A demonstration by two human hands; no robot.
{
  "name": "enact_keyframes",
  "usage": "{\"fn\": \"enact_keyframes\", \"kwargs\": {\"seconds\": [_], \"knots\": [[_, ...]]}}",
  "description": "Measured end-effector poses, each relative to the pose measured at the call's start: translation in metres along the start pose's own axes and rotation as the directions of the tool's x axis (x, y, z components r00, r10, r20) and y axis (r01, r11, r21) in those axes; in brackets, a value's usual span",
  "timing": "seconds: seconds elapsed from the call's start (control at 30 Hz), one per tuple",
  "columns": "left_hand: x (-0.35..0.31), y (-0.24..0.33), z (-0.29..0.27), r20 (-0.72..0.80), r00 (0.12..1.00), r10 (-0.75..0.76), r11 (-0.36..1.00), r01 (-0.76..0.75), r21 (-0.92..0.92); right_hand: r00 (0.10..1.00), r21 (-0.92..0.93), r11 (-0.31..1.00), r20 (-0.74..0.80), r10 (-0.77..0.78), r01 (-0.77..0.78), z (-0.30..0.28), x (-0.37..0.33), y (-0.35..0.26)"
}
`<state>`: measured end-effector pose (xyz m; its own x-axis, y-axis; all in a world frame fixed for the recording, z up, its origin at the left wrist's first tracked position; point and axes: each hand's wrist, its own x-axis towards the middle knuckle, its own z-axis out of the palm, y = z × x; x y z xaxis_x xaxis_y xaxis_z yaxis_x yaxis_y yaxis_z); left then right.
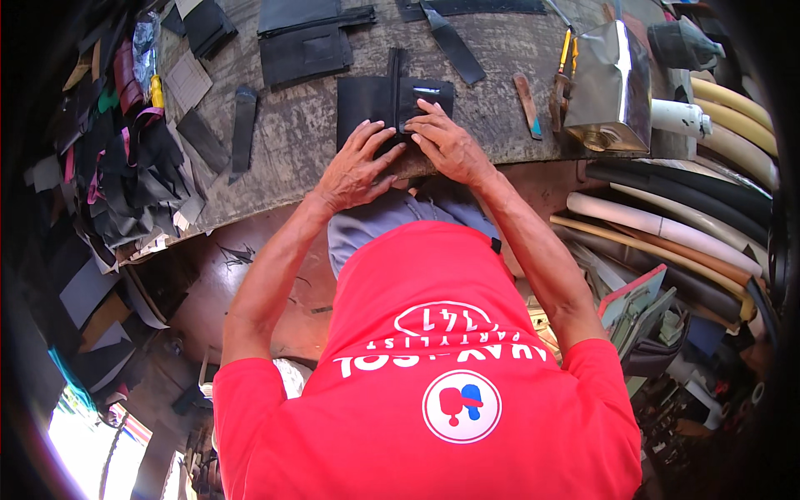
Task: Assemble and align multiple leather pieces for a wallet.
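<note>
A flat black leather piece [360,102], shaped like an opened wallet, lies at the near edge of the worktable. Along its middle runs a narrow black strip [395,71] that sticks out past the far edge. A small shiny patch shows on its right panel. My left hand [357,165] rests on the near left part, fingers spread and pressing on the leather near the middle strip. On the right panel lies my right hand [454,148], its fingers stretched out over the leather. The leather under both hands is hidden.
Black leather pieces [304,54] lie at the back of the worktable [292,125]. Scraps [150,167] pile up on the left. To the right are a blade-like tool [527,104], pliers [560,96] and a metal can [612,83]. Rolls of material [658,225] are stacked beyond.
</note>
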<state>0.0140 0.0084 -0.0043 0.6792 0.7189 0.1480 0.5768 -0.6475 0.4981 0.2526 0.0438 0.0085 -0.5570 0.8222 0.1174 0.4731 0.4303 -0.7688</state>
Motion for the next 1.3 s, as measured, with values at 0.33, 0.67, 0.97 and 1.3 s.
{"fn": "enact_keyframes", "kwargs": {"seconds": [0.33, 0.67, 0.97, 1.3], "knots": [[0.001, -0.001, -0.004, 0.006, 1.000, 0.025, 1.000, -0.025, -0.014, 0.998, -0.052, 0.998, -0.030, -0.050, 0.048, 0.009, -0.005, 0.005], [-0.002, -0.008, -0.005, 0.015, 0.998, 0.062, 0.998, -0.062, -0.026, 0.991, -0.255, 0.958, 0.016, -0.134, 0.133, 0.006, -0.006, -0.007], [-0.002, -0.012, -0.010, 0.033, 0.994, 0.101, 0.993, -0.098, -0.072, 0.982, -0.281, 0.943, 0.117, -0.150, 0.177, -0.007, -0.003, -0.006], [0.000, -0.014, -0.016, 0.041, 0.995, 0.087, 0.990, -0.082, -0.115, 0.992, -0.047, 0.998, 0.120, -0.044, 0.050, -0.006, 0.003, 0.004]]}}
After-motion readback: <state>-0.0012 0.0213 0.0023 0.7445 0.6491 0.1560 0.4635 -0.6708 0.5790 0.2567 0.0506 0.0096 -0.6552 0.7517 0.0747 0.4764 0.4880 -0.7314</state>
